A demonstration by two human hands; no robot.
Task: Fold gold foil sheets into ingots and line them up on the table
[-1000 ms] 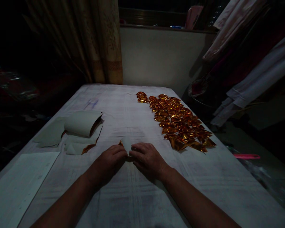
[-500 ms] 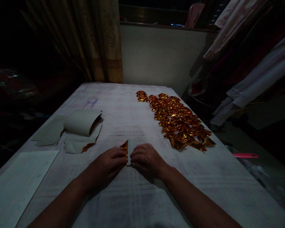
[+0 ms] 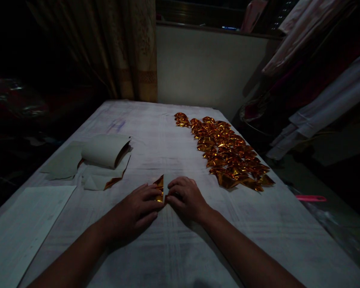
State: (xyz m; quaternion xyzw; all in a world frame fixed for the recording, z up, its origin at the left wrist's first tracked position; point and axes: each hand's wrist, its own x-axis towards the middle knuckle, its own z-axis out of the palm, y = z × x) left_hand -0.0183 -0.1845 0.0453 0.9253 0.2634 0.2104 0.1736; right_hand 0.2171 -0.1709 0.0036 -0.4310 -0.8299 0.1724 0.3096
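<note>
A small piece of gold foil paper [image 3: 160, 183], partly folded, lies on the table between my hands. Its left part shows shiny gold, with a straight upright edge on the right. My left hand [image 3: 135, 210] holds it down, fingers laid across the gold side. At the near corner, the thumb and fingers of my right hand [image 3: 186, 199] pinch a small bit of the paper. My fingers hide part of the sheet. Several folded gold foil pieces [image 3: 225, 150] are spread in rows to the right.
Pale-backed foil sheets [image 3: 100, 150], some curled, lie at the left. A white sheet [image 3: 27, 224] covers the near left corner of the cloth-covered table [image 3: 156, 140]. Clothes [image 3: 327, 100] hang at the right, a curtain [image 3: 132, 52] behind. A pink handle [image 3: 310, 198] shows beyond the right edge.
My right fingers have lifted slightly off the sheet's right side and now pinch its near corner. My left hand stays on the paper, and more of its gold face shows. The view has shifted slightly.
</note>
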